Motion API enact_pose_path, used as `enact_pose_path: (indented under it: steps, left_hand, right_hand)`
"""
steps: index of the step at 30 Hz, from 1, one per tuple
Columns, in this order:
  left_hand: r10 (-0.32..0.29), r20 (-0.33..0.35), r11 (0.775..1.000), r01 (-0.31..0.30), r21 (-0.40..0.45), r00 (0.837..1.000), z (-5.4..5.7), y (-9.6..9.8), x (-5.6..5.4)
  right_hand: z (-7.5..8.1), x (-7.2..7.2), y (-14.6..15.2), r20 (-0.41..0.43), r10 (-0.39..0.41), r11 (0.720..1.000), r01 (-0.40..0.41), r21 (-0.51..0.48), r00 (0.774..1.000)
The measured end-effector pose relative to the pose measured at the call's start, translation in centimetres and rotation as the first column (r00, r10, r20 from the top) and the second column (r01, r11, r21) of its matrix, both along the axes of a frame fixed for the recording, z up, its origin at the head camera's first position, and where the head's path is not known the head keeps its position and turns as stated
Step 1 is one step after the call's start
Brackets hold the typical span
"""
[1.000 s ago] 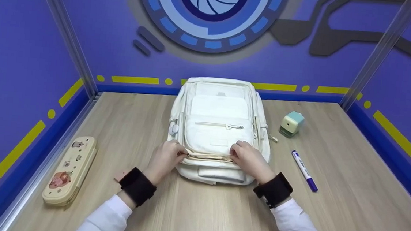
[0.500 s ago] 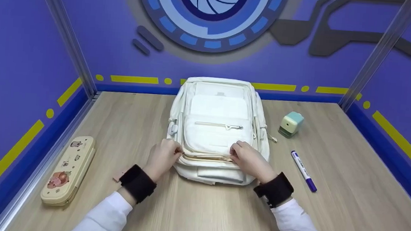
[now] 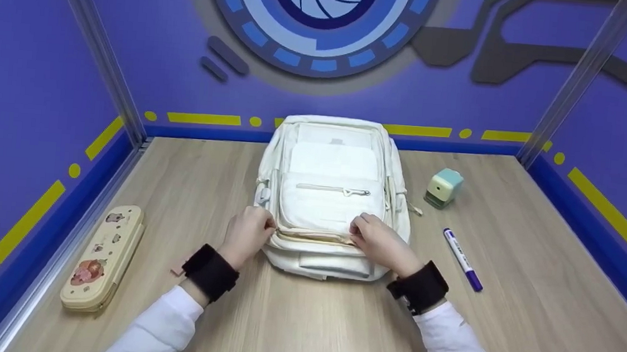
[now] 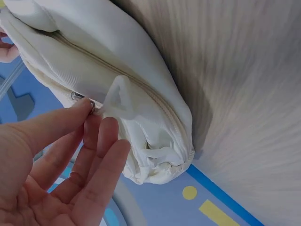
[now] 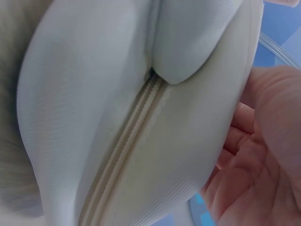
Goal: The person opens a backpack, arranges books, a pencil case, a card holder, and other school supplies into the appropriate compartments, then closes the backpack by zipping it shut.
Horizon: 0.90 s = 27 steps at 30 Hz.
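Observation:
A white backpack (image 3: 334, 161) lies front side up on the table, its bottom end toward me. At the left end of the front pocket's lower edge, my left hand (image 3: 249, 229) pinches a small metal zipper pull (image 4: 92, 108) between thumb and forefinger. A white triangular tab (image 4: 123, 98) hangs beside those fingertips in the left wrist view. My right hand (image 3: 384, 240) grips the pocket's edge further right; its fingertips are hidden behind the fabric in the right wrist view. Between the hands runs the pocket's beige zipper opening (image 3: 314, 237).
Left of the backpack lies a cream pencil case (image 3: 102, 260) with printed pictures. A small pink piece (image 3: 177, 270) shows beside my left wristband. To the right are a green-and-cream pencil sharpener (image 3: 444, 188) and a white-and-purple marker (image 3: 462, 259). Blue panels (image 3: 185, 93) enclose the table.
My left hand has moved left along the pocket's lower edge and slightly away from me. My right hand has stayed in place on the fabric.

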<state>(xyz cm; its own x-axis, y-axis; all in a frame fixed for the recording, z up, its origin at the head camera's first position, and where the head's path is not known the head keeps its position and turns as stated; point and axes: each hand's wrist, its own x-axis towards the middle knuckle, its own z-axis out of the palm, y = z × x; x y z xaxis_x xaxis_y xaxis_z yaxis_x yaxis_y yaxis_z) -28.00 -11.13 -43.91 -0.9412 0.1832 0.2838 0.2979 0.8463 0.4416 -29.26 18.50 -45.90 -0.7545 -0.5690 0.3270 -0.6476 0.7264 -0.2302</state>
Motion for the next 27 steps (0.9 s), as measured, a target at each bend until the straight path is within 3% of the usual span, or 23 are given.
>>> enact_pose_path:
  steps: [4, 14, 27]
  left_hand:
    - [-0.013, -0.022, 1.0, 0.013, 0.002, 1.0, -0.1, -0.2, -0.1]
    - [-0.062, 0.005, 0.998, 0.062, 0.024, 0.998, -0.6, -0.9, 0.1]
    - [0.018, 0.032, 0.998, -0.016, -0.061, 0.999, 0.7, -0.3, 0.0]
  right_hand:
    - [0.1, 0.0, -0.1, 0.01, 0.009, 1.0, -0.009, -0.002, 1.0]
    - [0.3, 0.1, 0.0, 0.028, 0.012, 1.0, -0.012, -0.002, 1.0]
    - [0.2, 0.2, 0.0, 0.031, 0.003, 1.0, -0.003, 0.011, 1.0]
